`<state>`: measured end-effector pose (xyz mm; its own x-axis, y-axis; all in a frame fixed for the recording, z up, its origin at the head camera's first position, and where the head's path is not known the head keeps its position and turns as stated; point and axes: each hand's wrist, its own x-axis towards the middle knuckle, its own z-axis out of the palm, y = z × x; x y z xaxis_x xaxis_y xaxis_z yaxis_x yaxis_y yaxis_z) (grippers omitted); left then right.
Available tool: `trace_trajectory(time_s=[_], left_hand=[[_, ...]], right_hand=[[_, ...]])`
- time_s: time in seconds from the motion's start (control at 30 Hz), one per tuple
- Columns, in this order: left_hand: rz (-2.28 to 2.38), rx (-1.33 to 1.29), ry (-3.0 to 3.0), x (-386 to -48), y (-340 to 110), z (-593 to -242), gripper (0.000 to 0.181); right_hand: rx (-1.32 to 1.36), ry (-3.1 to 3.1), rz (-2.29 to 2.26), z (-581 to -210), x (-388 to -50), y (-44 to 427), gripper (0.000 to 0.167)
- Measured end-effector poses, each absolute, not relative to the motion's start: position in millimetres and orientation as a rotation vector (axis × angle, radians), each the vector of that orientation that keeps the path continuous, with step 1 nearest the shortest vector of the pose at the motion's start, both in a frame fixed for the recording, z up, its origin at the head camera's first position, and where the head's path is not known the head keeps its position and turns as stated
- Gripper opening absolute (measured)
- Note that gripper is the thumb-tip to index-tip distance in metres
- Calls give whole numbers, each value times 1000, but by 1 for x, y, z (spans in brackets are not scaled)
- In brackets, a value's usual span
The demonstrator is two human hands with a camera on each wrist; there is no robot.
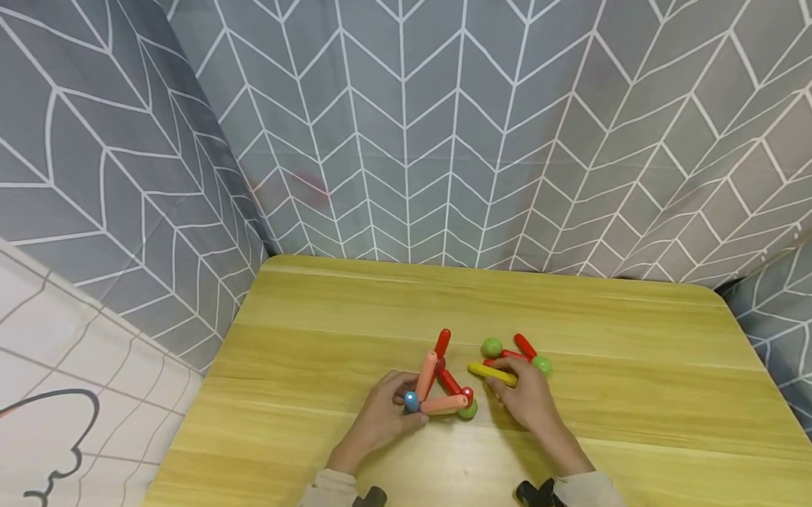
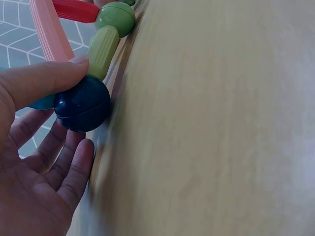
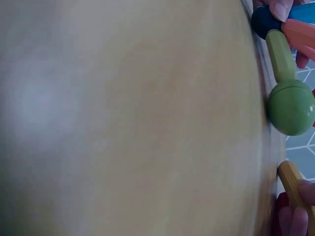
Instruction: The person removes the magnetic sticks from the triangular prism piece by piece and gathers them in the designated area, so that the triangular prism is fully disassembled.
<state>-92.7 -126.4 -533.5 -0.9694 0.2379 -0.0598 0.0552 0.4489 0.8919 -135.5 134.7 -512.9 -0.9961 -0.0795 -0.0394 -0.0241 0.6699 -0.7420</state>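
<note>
My left hand (image 1: 385, 415) holds a toy frame of sticks and balls by its near left corner. In the left wrist view the thumb lies over a dark blue ball (image 2: 83, 108), with fingers curled beneath. From that corner run salmon sticks (image 1: 444, 404) and a light green stick (image 2: 103, 51), which meets a green ball (image 2: 115, 19). Red sticks (image 1: 449, 381) form the frame's far part. Between thumb and fingers, my right hand (image 1: 529, 396) pinches a loose yellow stick (image 1: 493, 373), apart from the frame, its free end pointing left.
Just beyond the right hand lie loose red sticks (image 1: 525, 345) and green balls (image 1: 491, 347). The wooden table (image 1: 661, 393) backs onto a grey patterned curtain (image 1: 434, 129). Black wrist devices (image 1: 369, 505) sit near both sleeves.
</note>
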Motion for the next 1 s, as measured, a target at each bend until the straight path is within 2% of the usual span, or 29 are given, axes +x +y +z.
trace_trajectory(time_s=[1.0], left_hand=[[1540, 222, 2526, -91, -124, -531, 57]], right_hand=[[-128, 2933, -1100, -520, -137, 146, 24]])
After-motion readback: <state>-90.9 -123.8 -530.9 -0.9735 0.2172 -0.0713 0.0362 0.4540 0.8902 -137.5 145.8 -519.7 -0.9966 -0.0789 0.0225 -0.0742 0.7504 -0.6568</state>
